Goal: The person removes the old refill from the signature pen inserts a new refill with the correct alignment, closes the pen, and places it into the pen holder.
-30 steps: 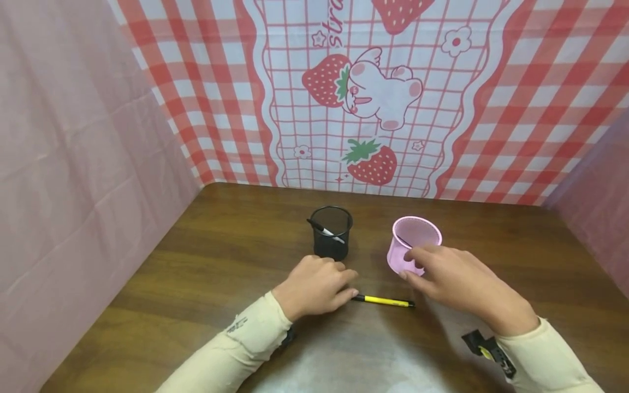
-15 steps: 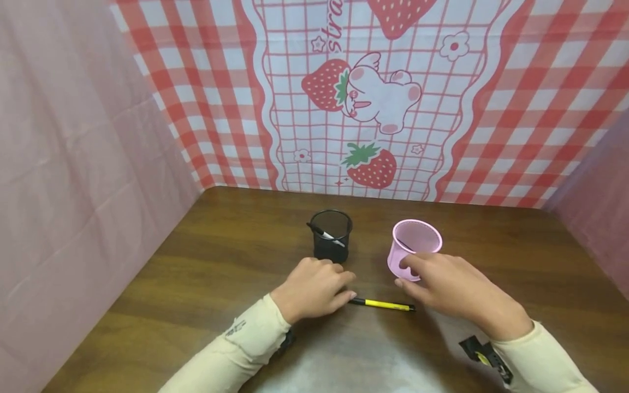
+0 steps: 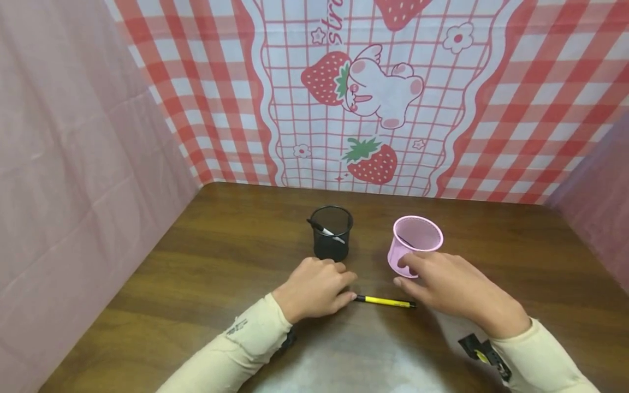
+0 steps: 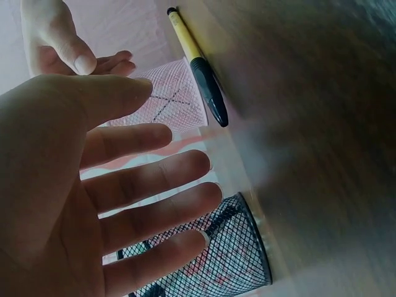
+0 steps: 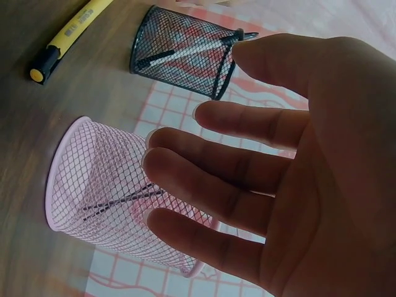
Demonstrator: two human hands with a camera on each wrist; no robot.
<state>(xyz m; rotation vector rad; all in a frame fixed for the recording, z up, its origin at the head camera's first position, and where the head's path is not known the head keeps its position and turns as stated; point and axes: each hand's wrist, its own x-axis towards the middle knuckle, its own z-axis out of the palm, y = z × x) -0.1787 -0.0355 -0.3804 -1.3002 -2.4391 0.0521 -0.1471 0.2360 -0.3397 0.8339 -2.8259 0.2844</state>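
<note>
Between my two hands a yellow pen with black ends (image 3: 385, 301) lies on the wooden table. My left hand (image 3: 314, 288) hovers at the pen's left end, fingers loosely extended and holding nothing. In the head view this hand is just in front of a black mesh pen cup (image 3: 330, 248), which stands upright with a black-and-white marker (image 3: 326, 232) in it. A pink mesh pen cup (image 3: 399, 255) stands to the right, with thin dark sticks (image 5: 120, 201) seen through its mesh. My right hand (image 3: 457, 289) is near its front, fingers relaxed, gripping nothing; contact cannot be told.
The brown tabletop (image 3: 221, 262) runs back to a red-and-white checked strawberry cloth (image 3: 373, 109). Pink cloth (image 3: 83, 164) hangs along the left side, and another pink cloth (image 3: 599, 191) borders the right.
My right hand has come slightly down and back from the pink pen cup. The head view dipped and returned a little. The left hand, pen and cups stay in place.
</note>
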